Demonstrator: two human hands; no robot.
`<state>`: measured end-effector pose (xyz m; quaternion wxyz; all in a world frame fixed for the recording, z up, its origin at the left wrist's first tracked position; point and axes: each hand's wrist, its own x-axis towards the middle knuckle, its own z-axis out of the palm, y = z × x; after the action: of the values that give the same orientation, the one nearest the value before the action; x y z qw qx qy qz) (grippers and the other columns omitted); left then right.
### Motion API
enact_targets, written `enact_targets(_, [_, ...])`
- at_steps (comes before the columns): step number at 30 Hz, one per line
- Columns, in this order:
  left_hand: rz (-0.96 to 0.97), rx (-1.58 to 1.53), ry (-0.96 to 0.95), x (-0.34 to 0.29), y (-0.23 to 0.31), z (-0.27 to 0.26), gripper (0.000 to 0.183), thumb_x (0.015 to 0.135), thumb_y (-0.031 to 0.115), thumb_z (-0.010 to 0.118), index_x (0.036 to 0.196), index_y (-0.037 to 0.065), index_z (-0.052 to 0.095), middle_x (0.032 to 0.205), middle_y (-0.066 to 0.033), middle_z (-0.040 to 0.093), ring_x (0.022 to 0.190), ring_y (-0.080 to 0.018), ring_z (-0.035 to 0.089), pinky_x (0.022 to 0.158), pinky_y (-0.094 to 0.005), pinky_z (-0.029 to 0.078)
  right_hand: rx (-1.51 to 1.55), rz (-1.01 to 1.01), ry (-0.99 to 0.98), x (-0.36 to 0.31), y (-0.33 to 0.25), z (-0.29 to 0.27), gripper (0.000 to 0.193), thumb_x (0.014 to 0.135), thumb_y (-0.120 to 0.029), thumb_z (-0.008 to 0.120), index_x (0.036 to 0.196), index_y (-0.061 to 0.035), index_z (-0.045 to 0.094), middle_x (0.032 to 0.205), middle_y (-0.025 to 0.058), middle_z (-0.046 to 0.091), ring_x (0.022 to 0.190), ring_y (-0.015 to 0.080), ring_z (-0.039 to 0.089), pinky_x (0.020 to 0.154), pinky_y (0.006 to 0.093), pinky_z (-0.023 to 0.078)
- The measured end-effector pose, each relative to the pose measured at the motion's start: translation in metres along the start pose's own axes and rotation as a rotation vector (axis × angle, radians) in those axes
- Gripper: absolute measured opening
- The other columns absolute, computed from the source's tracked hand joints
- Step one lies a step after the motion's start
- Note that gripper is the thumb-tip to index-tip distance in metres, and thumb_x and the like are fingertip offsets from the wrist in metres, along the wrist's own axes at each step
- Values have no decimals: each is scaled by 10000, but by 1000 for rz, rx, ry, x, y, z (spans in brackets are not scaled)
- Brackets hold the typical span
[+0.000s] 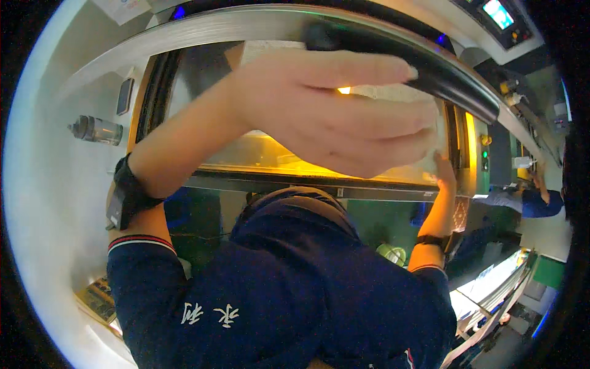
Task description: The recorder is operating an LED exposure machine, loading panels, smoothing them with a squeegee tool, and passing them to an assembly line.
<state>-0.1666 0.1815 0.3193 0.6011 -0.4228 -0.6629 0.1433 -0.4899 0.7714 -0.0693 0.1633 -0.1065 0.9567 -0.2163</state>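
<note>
My left hand (338, 114) is raised large in the middle of the view, its fingers stretched out and slightly apart, holding nothing. It overlaps the black handle (455, 83) on a curved metal bar (203, 29); whether it touches the handle I cannot tell. Beneath lies a dark-framed bed with a yellow-lit glass surface (264, 154), partly hidden by the hand. A pale, textured sheet (270, 52) shows at its far side. My right hand (445, 172) rests at the bed's near right corner, small in view, with thumb and finger apart.
On the white ledge at left are a phone (125, 96) and a clear bottle (98, 130). A lit screen (498, 13) is at the upper right. Green indicator lights (485, 155) sit beside the bed. Another person (541, 200) works at far right. A green-white bin (391, 253) stands below.
</note>
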Motion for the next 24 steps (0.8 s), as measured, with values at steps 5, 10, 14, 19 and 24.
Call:
enact_targets(5, [-731, -549, -472, -150, 48, -41, 400, 839, 206, 646, 1232, 160, 591, 1349, -88, 550, 1265, -308, 499, 1112, -467, 341, 246, -59, 194, -28, -205, 103, 719, 889, -332, 685, 1450, -10, 370, 1383, 220, 483, 1229, 309, 508, 1027, 406, 408])
enact_targets(10, [-2156, -318, -665, -379, 171, -45, 470, 904, 270, 634, 1284, 16, 528, 1285, -225, 550, 1221, -355, 507, 1041, -434, 387, 607, 130, -133, -43, -352, 202, 612, 857, -383, 711, 1270, 38, 545, 1135, 204, 626, 996, 289, 628, 822, 397, 524])
enact_targets(14, [-2231, -356, -540, -471, 239, -59, 487, 908, 359, 618, 1232, -2, 576, 1164, -226, 611, 1111, -367, 584, 916, -452, 464, 204, 177, -91, 21, -374, 296, 706, 748, -491, 768, 1134, 82, 623, 989, 226, 697, 927, 341, 679, 808, 428, 536])
enact_targets(19, [-2362, -239, -848, -462, 225, -79, 367, 870, 342, 649, 1047, 21, 628, 872, -137, 663, 797, -257, 637, 733, -400, 509, 295, 404, -323, -34, -430, 268, 538, 751, -462, 779, 1008, 3, 699, 917, 116, 693, 858, 219, 649, 777, 360, 510])
enact_targets(24, [-2426, -859, -1004, -459, 192, -108, 246, 868, 285, 661, 810, 46, 646, 650, -13, 555, 580, -119, 519, 505, -300, 408, 784, 290, -446, -141, -451, 211, 460, 915, -413, 630, 1096, 5, 692, 1053, 117, 700, 961, 205, 645, 860, 331, 486])
